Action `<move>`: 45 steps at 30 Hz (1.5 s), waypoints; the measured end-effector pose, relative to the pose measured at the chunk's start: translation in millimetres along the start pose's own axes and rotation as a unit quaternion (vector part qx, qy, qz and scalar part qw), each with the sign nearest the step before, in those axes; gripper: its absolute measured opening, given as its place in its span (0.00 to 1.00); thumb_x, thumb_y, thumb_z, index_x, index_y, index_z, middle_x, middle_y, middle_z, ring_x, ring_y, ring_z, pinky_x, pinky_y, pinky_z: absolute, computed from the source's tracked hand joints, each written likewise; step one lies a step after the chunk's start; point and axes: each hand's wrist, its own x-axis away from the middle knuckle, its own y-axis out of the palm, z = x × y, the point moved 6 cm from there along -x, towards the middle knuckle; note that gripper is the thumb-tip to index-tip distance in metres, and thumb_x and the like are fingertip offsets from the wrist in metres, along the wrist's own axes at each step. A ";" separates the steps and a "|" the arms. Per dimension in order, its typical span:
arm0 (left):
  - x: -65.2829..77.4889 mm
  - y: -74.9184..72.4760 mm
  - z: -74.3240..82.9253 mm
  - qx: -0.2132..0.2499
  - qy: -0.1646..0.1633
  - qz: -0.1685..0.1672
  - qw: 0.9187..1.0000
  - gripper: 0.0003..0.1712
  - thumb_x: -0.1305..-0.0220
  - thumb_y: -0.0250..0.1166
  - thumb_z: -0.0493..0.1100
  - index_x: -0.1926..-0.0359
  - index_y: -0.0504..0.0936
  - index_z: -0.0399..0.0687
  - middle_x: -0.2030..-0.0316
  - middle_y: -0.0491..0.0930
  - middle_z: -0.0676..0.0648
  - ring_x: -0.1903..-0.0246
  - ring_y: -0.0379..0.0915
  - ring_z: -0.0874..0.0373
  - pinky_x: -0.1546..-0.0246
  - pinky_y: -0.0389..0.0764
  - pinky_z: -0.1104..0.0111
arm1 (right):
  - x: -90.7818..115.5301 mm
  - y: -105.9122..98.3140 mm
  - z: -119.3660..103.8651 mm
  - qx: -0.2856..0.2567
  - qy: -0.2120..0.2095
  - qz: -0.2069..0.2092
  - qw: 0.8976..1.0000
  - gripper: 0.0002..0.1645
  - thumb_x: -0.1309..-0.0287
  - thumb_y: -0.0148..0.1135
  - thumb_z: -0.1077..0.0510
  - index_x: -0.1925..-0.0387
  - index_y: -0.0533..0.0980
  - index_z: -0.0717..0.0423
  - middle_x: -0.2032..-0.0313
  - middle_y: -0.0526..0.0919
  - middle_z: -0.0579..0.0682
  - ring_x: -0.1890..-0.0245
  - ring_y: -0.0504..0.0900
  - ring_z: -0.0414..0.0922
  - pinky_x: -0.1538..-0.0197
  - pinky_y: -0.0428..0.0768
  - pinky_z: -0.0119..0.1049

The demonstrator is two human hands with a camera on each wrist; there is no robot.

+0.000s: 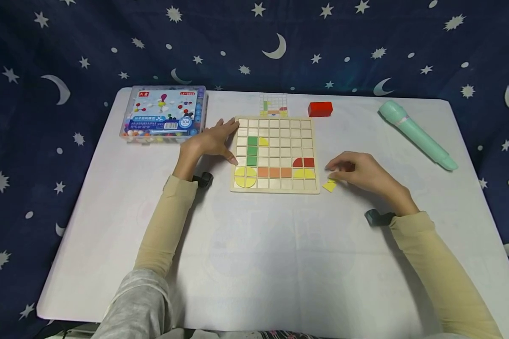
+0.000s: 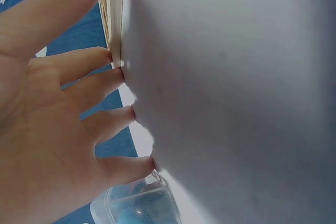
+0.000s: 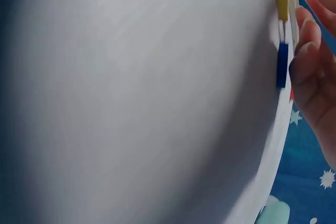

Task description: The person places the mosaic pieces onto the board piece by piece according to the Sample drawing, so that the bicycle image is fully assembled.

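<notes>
A wooden grid board (image 1: 275, 188) lies mid-table with colored pieces in its cells: green squares (image 1: 252, 150), orange squares (image 1: 274, 172), a yellow circle of quarter pieces (image 1: 245, 177), and red pieces (image 1: 303, 163) at the right. The left hand (image 1: 212, 140) rests against the board's left edge, its fingers spread and thumb at the rim. Just right of the board hovers the right hand (image 1: 360, 172), fingers loosely bent, above loose yellow pieces (image 1: 329, 187). In the right wrist view a blue piece (image 3: 282, 65) lies close to the fingers; nothing shows between them.
Behind the board lies a small pattern card (image 1: 273, 104) beside a red block (image 1: 320, 109). A plastic box of colored beads (image 1: 164, 115) stands at the back left, close to the left hand. A mint-green cylindrical case (image 1: 417, 135) lies at the back right.
</notes>
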 end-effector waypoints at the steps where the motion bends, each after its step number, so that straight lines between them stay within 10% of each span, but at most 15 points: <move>1: -0.1 -0.1 0.2 0.001 0.000 0.000 1.000 0.71 0.46 0.80 0.52 0.16 0.38 0.57 0.17 0.28 0.54 0.18 0.18 0.50 0.21 0.28 0.40 | 0.5 -0.6 2.4 0.001 0.004 -0.001 1.000 0.17 0.39 0.73 0.56 0.48 0.85 0.54 0.62 0.81 0.52 0.62 0.73 0.49 0.65 0.73 0.30; 45: 1.0 0.1 2.3 -0.003 -0.002 0.008 1.000 0.70 0.45 0.80 0.51 0.16 0.38 0.56 0.17 0.29 0.54 0.18 0.19 0.49 0.21 0.29 0.40 | 2.2 -6.5 -2.5 -0.045 0.015 -0.024 0.999 0.12 0.37 0.70 0.60 0.53 0.85 0.57 0.65 0.88 0.53 0.68 0.82 0.48 0.67 0.79 0.30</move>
